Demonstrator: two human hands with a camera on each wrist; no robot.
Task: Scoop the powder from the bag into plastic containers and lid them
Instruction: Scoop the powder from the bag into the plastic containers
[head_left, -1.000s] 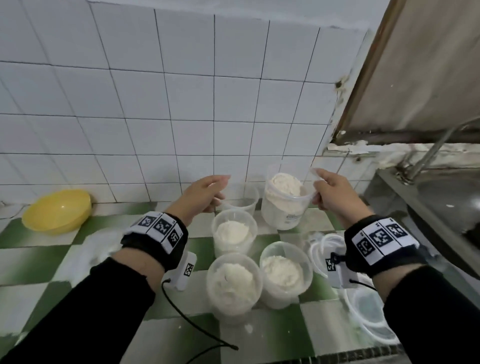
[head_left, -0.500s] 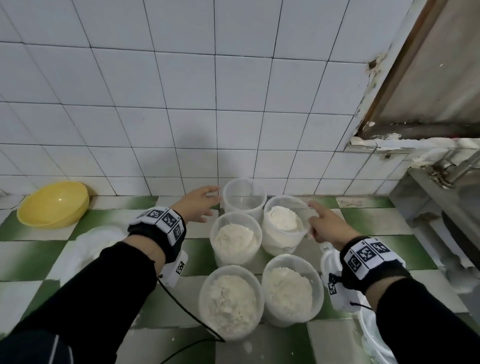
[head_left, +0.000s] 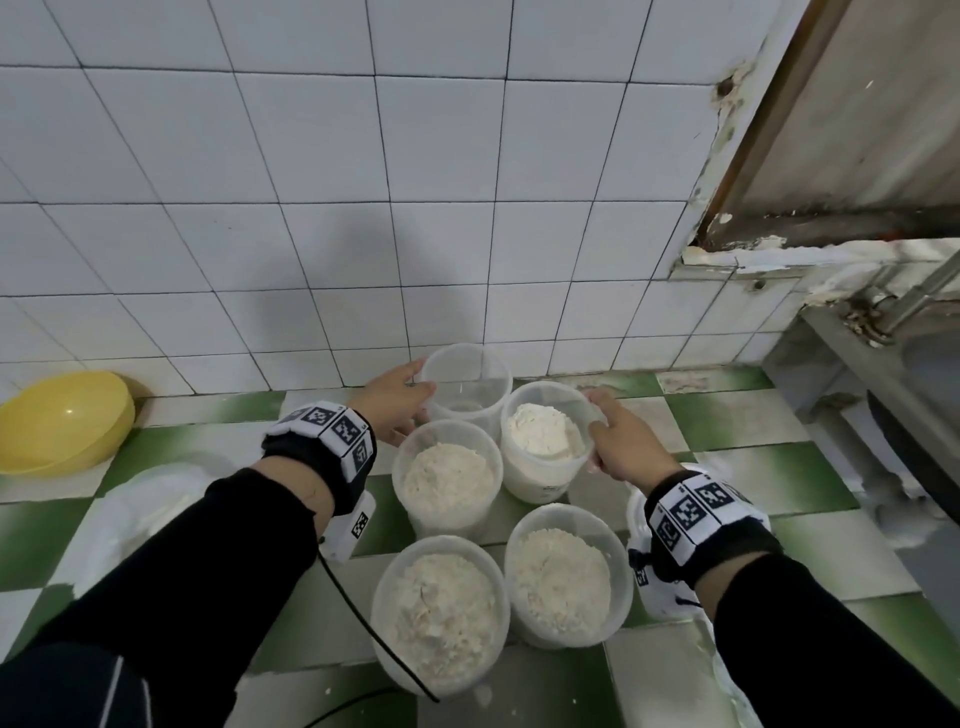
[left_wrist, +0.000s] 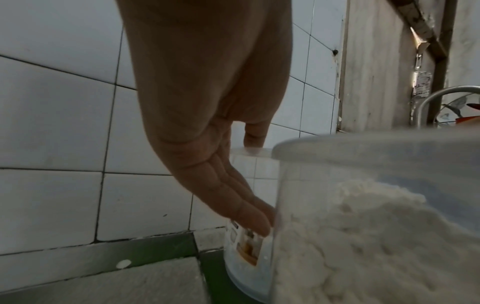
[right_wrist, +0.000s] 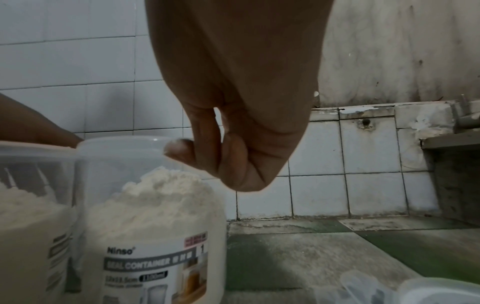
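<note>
Hands: my left hand (head_left: 392, 410) grips the empty container (head_left: 466, 382) for filling, my right hand (head_left: 621, 447) seemingly pinches the filled container (head_left: 545, 441), steadying it.

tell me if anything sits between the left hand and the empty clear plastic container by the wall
Nothing visible does. The left hand already touches the empty clear plastic container, thumb on its rim and fingers down its side. The powder-filled containers stand beside and in front of it.
</note>
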